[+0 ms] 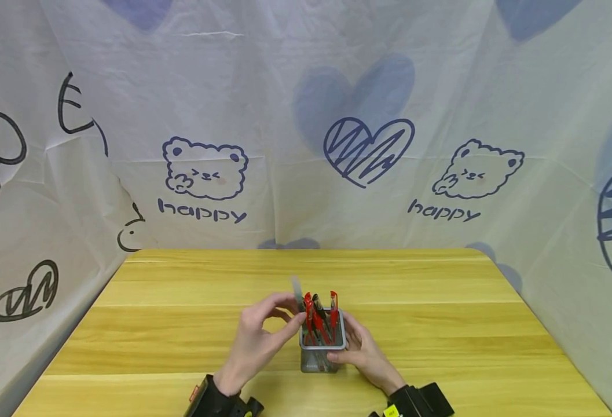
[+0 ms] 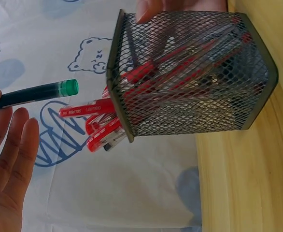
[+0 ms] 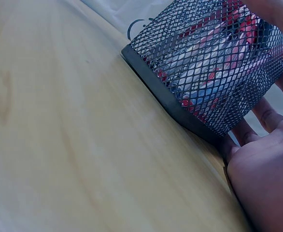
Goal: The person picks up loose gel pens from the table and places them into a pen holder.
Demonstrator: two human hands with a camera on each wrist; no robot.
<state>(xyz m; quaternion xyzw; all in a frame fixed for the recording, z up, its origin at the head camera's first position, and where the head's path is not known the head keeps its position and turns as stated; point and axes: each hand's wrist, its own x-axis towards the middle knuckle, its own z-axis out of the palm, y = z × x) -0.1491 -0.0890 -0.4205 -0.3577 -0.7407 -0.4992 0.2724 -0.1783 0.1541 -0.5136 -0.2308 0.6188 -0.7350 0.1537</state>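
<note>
A black wire-mesh pen holder (image 1: 313, 362) stands on the table with several red-capped pens (image 1: 334, 313) and a black-capped pen (image 1: 318, 306) sticking up out of it. At its right side my right hand (image 1: 365, 354) grips it, the thumb on the near side and the fingers round the far side. On the left, my left hand (image 1: 259, 331) pinches a dark pen with a green end (image 2: 40, 93) just outside the rim. In the left wrist view the green end points towards the holder's mouth, and the pen's other end is out of frame.
The wooden table (image 1: 180, 313) reaches out around the holder on all sides. Behind it and at the sides hangs a pale cloth (image 1: 285, 191) printed with hearts, bears and words. Black bands with devices (image 1: 415, 401) sit on both wrists.
</note>
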